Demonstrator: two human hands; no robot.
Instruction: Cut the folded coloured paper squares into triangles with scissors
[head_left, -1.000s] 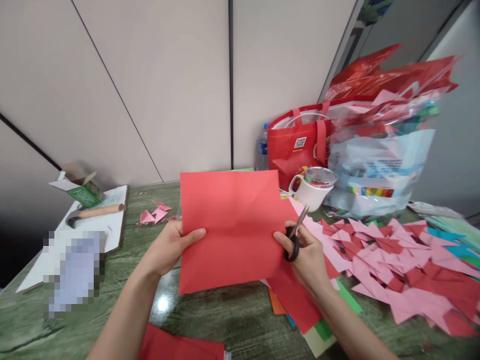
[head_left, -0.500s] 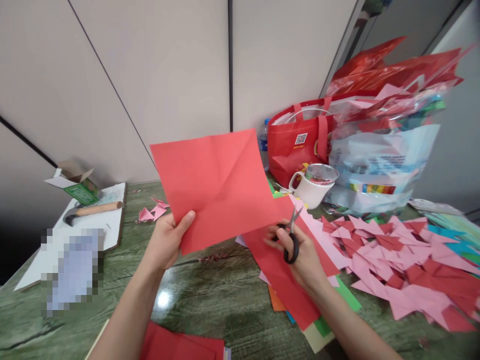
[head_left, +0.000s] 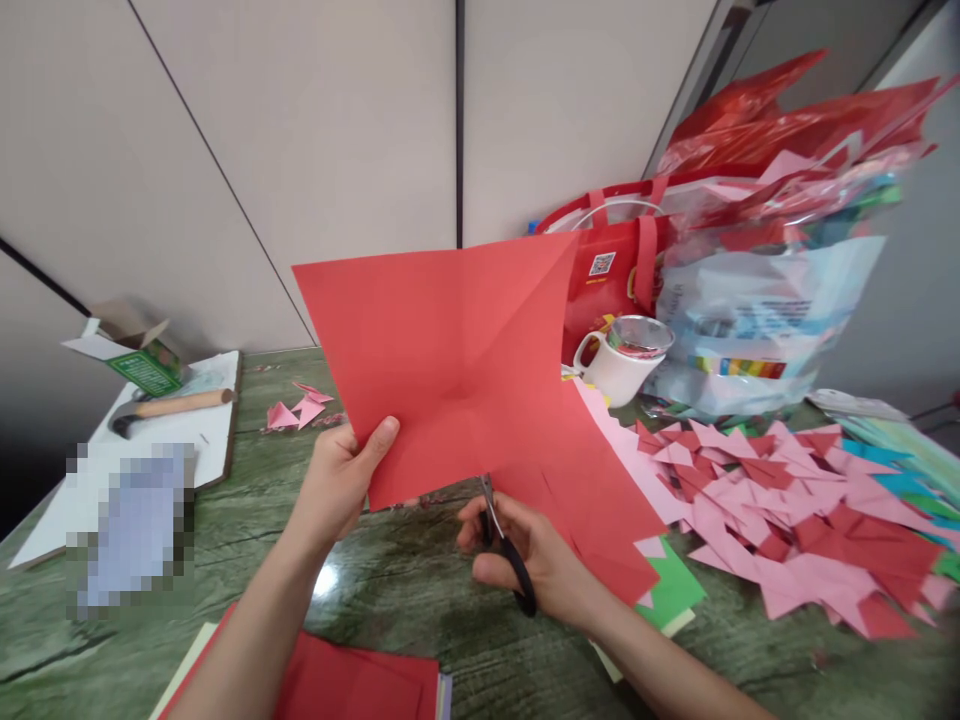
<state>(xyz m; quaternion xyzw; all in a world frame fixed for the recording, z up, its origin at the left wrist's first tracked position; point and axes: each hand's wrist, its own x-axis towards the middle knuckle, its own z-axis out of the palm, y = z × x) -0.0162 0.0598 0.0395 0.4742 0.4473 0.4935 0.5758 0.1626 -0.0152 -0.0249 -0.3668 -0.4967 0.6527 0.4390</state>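
My left hand (head_left: 337, 478) pinches the lower left of a creased red sheet of paper (head_left: 427, 350), thumb in front and fingers behind. It is held up above the table, facing me. My right hand (head_left: 555, 565) grips a pair of black-handled scissors (head_left: 516, 572), fingers through the loops. Their blades point up and meet the sheet's bottom edge near its middle; the tips are partly hidden. Behind and to the right lies a pile of coloured paper, with a green sheet (head_left: 671, 590) and a pink sheet (head_left: 622, 450) showing.
Pink and red folded paper pieces (head_left: 757, 500) spread over the right side. Behind stand a white mug (head_left: 619, 370), a red bag (head_left: 600, 300) and a clear plastic bag (head_left: 772, 310). Left are a hammer (head_left: 180, 403), a white board (head_left: 52, 520) and a green box (head_left: 146, 370). Red paper (head_left: 352, 680) lies in front.
My right hand has moved left and down, bringing the scissors to the sheet's lower edge. The sheet has opened out wider toward the right. The view has shifted slightly.
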